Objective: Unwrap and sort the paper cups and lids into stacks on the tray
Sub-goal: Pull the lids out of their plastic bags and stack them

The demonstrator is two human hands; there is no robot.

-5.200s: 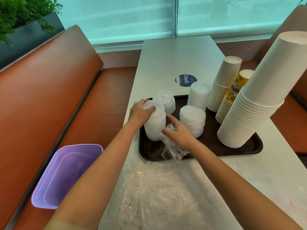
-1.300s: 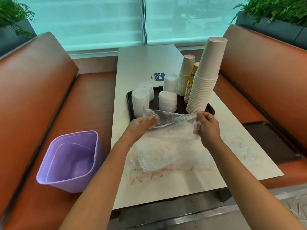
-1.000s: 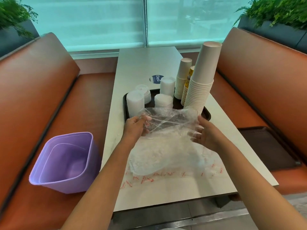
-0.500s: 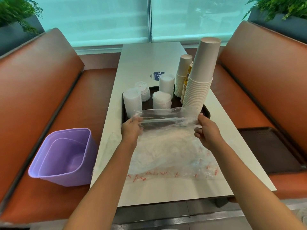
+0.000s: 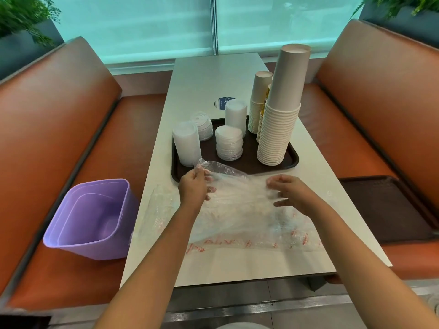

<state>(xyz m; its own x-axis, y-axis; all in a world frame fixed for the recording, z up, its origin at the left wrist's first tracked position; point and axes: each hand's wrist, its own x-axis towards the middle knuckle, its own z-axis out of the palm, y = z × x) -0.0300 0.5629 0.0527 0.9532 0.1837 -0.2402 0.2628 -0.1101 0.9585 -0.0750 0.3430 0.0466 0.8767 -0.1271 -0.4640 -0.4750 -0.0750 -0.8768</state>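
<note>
A dark brown tray (image 5: 249, 165) on the white table carries several stacks of white plastic lids (image 5: 229, 142) on its left half and tall stacks of paper cups (image 5: 278, 129) on its right. Clear plastic wrap (image 5: 240, 198) with red print lies spread on the table in front of the tray. My left hand (image 5: 193, 188) pinches the wrap's far left edge, lifted near the tray's front rim. My right hand (image 5: 288, 192) hovers over the wrap's right part with fingers curled down onto the film.
A purple bin (image 5: 91, 219) sits on the left orange bench seat beside the table. A second dark tray (image 5: 389, 207) lies on the right bench seat. A blue round sticker (image 5: 222, 102) marks the table behind the tray. The table's near edge is close to me.
Both hands have drawn the wrap's far edge down and towards me, off the tray front. My right hand has moved inward, and the stretched film has gone slack.
</note>
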